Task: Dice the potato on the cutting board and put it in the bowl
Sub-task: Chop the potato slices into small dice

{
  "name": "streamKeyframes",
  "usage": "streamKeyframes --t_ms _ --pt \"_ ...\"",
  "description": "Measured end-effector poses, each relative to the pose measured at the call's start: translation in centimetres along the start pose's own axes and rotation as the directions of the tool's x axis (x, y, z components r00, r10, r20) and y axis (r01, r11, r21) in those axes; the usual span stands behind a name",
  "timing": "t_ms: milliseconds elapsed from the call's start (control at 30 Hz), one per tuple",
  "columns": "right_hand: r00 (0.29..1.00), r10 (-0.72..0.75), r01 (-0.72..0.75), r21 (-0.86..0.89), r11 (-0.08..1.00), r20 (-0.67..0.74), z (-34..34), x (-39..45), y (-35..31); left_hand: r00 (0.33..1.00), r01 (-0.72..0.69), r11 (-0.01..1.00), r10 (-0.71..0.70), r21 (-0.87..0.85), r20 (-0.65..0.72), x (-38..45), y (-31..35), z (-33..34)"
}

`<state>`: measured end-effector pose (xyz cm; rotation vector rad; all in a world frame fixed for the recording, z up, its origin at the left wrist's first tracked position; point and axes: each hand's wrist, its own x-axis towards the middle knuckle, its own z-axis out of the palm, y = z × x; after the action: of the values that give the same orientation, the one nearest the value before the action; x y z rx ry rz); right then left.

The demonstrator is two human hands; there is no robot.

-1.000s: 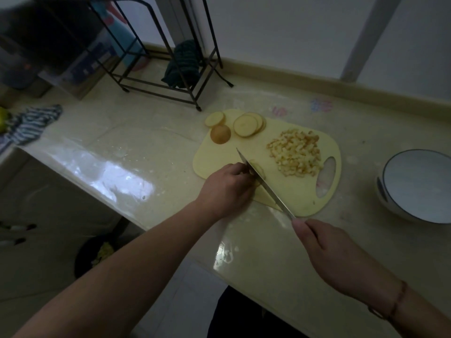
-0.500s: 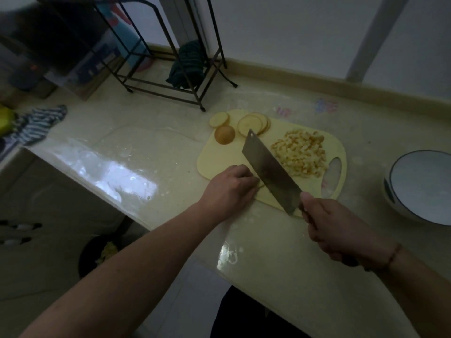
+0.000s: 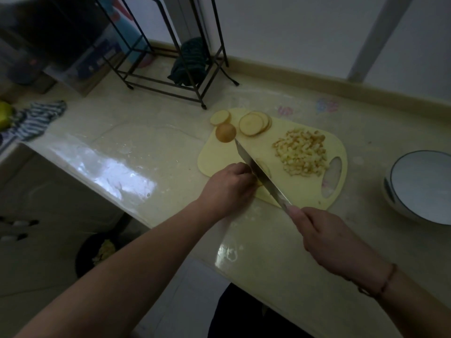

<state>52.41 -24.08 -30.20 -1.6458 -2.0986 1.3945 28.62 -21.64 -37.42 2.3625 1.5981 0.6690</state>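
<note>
At the far left of the frame we see a striped cloth [image 3: 36, 119] crumpled near the counter's left edge, and above it a black wire rack [image 3: 170, 57] standing on thin legs, with a dark green cloth [image 3: 190, 61] bunched on its lower rail. The counter [image 3: 117, 132] is pale, glossy and lightly smeared, and the stretch between the striped cloth and the cutting board lies bare; its front edge runs diagonally down toward the lower right.

Just right of centre lies the pale yellow plastic cutting board [image 3: 219, 157], rounded at the corners, with an oval handle hole at its right end. Along its upper left edge sit flat round potato slices [image 3: 252, 123] and a brown-skinned potato end [image 3: 225, 132]. Our left hand [image 3: 229, 187] is curled, knuckles up, on the board's near edge, holding down a potato piece [image 3: 264, 167] that is mostly hidden by the blade. The cleaver [image 3: 258, 172] stands on edge across the board, its tip just beside the potato end. Right of it a heap of small diced potato [image 3: 301, 152] lies on the board. Our right hand [image 3: 327, 240] grips the cleaver's handle off the board's near corner. At the right edge of the frame, apart from the board, the white bowl [image 3: 419, 189] with a dark rim sits on the counter.
</note>
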Motion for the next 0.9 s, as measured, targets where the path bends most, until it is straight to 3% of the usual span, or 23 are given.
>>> streamKeyframes --t_ms 267,567,633,767,900 --pt "1.0 -0.004 0.004 -0.029 1.0 -0.012 0.4 -1.4 1.6 1.0 -0.015 1.0 0.015 0.003 -0.006 0.2 -0.3 0.1" --pt "1.0 -0.008 0.007 -0.066 0.998 -0.006 0.9 1.8 -1.0 0.998 -0.057 0.998 0.057 0.002 -0.016 0.3 -0.4 0.1" --pt "0.999 0.042 -0.041 -0.013 0.999 0.029 0.3 1.8 -0.9 0.998 -0.064 0.998 0.064 0.019 -0.011 0.2 -0.4 0.1" --pt "0.958 0.219 -0.262 0.254 0.931 0.187 -1.1 1.7 -0.6 0.997 -0.072 0.997 0.072 0.024 0.015 0.0 -0.5 -0.1" --pt "0.977 0.162 -0.186 0.189 0.964 0.137 -0.7 1.4 -0.8 0.999 -0.047 0.999 0.047 0.015 -0.004 0.2 -0.3 -0.1"
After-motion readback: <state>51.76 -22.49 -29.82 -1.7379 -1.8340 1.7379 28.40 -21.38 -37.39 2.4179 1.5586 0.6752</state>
